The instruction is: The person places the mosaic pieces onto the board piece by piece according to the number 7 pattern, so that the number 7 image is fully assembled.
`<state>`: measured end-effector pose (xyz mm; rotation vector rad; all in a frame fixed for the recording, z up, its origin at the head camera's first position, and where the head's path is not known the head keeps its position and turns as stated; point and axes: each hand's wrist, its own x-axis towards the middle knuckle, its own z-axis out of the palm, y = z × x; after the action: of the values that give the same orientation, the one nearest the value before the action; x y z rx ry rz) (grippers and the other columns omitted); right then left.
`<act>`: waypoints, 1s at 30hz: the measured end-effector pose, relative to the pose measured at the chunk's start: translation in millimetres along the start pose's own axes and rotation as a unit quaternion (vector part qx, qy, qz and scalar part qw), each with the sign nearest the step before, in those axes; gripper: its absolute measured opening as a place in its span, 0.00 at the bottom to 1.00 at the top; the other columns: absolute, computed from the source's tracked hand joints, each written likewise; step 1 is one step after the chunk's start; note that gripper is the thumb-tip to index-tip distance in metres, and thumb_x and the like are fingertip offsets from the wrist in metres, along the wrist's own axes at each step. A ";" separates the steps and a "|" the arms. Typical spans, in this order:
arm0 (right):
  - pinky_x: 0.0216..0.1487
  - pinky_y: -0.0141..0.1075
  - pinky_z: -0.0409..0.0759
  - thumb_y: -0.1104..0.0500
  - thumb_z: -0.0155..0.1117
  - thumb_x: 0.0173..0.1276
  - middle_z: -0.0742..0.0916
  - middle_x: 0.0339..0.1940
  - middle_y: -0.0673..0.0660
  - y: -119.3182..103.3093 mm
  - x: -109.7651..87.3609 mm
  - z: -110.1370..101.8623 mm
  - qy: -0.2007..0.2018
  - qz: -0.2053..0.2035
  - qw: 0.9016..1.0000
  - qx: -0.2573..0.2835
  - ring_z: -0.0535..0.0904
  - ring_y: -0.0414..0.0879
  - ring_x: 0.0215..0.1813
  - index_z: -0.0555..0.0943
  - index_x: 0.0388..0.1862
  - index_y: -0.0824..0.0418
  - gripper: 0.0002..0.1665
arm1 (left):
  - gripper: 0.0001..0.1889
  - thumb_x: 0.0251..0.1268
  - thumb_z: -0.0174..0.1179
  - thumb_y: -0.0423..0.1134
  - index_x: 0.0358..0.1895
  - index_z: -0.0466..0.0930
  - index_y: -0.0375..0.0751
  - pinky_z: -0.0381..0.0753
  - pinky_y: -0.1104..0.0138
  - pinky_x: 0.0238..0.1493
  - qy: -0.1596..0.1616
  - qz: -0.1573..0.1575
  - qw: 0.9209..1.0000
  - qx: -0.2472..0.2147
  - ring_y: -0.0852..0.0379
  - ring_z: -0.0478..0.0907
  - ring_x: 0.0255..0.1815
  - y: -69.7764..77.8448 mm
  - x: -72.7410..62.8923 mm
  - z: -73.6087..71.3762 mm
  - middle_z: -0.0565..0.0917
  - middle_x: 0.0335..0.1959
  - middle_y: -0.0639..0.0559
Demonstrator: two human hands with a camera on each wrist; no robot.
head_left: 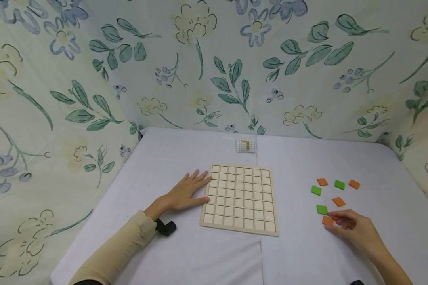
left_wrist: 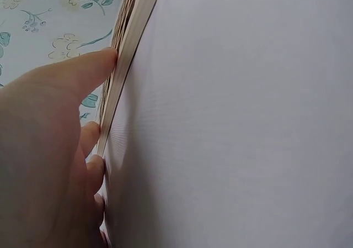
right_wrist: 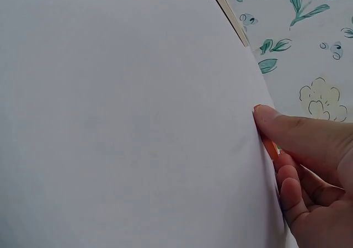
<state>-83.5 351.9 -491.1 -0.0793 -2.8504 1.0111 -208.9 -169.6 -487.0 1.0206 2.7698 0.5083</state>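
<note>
evidently the two sides of the work are shared out. the person's left grip [head_left: 185, 193] lies with fingers spread and holds nothing; its fingertips and thumb merely touch the left rim of the wooden board [head_left: 239, 200], probably so that it cannot slide or turn on the white-covered table [head_left: 296, 249]. the board, ruled into shallow square cells, sits about midway between the arms, where either side seems able to reach it. the right grip [head_left: 354, 229] is well apart from it, nearly closed, with thumb and fingers at opposite edges of an orange tile [head_left: 327, 221] low over the table; whether the tile bears on the cloth i cannot tell. pinching by the edges presumably suits so thin and flat a piece. a green tile [head_left: 322, 209] lies just beside those fingers, and contact there is too close to judge. beyond it are two further green pieces [head_left: 316, 190] and three further orange pieces [head_left: 339, 202], loosely scattered with gaps, perhaps so that each can be taken singly. a small gridded card [head_left: 245, 145] with some coloured squares lies past the board's far edge, likely put there to be seen clear of both arms.
</note>
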 end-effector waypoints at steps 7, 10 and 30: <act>0.28 0.25 0.73 0.63 0.82 0.52 0.86 0.38 0.58 0.7 -1.4 -4.7 -0.008 -0.001 1.000 -0.003 0.72 0.35 0.31 0.85 0.46 0.68 0.22 | 0.42 0.71 0.47 0.68 0.82 0.47 0.55 0.36 0.43 0.75 -0.001 0.001 1.000 -0.004 0.43 0.36 0.81 -0.6 -0.6 0.1 0.46 0.82 0.51; 0.27 0.26 0.72 0.62 0.82 0.52 0.85 0.36 0.55 -0.2 -0.9 -6.0 -0.011 -0.013 1.000 -0.012 0.71 0.35 0.30 0.87 0.43 0.66 0.20 | 0.42 0.71 0.47 0.68 0.82 0.47 0.55 0.37 0.43 0.75 0.001 0.001 1.000 -0.006 0.42 0.36 0.81 -1.3 -0.7 1.0 0.46 0.82 0.51; 0.30 0.21 0.73 0.65 0.81 0.52 0.84 0.34 0.52 -8.7 8.2 -11.9 0.011 -0.089 0.996 -0.009 0.73 0.32 0.31 0.87 0.41 0.65 0.17 | 0.40 0.74 0.42 0.68 0.82 0.44 0.57 0.34 0.46 0.76 -0.014 0.005 1.000 0.009 0.45 0.34 0.81 -7.2 -0.1 2.3 0.43 0.82 0.53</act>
<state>-90.2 353.3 -475.7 0.1569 -2.7866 0.9412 -212.7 -174.2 -491.7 1.0381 2.7515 0.4674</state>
